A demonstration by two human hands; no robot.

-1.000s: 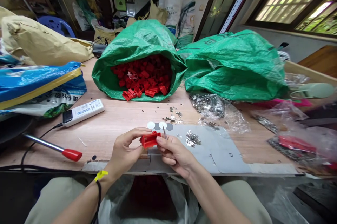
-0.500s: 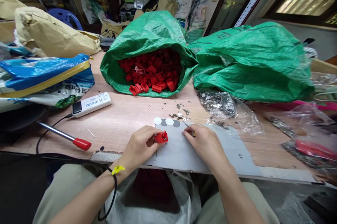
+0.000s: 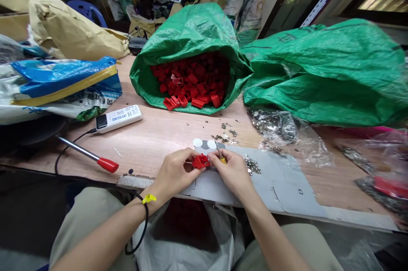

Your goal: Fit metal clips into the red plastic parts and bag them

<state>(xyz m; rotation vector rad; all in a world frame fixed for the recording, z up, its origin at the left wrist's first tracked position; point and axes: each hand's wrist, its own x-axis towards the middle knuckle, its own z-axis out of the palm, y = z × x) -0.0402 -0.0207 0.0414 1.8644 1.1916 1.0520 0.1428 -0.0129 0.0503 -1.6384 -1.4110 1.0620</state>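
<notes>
My left hand (image 3: 177, 168) pinches a small red plastic part (image 3: 199, 161), with an open hollow side showing, just above the grey mat (image 3: 216, 186). Close against it on the right is my right hand (image 3: 231, 169), its fingertips touching the red part. A slim metal tool with a yellow section (image 3: 220, 152) is gripped in that hand, its thin end pointing up and away; its exact kind is unclear. Whether the right fingertips also hold a tiny piece cannot be made out. Beside this hand lies a pile of small metal pieces (image 3: 252, 165) on the mat.
A green sack (image 3: 191, 24) full of red parts (image 3: 194, 80) opens toward me; another green sack (image 3: 325, 71) lies right. Loose metal pieces (image 3: 228, 135) and a clear bag (image 3: 287, 131) are ahead. Left are a white device (image 3: 119, 118) and a red-tipped lever (image 3: 107, 165).
My right hand has moved left to the red part, bringing the tool along. The metal pile it covered now shows. My left hand keeps its hold; the view has shifted slightly.
</notes>
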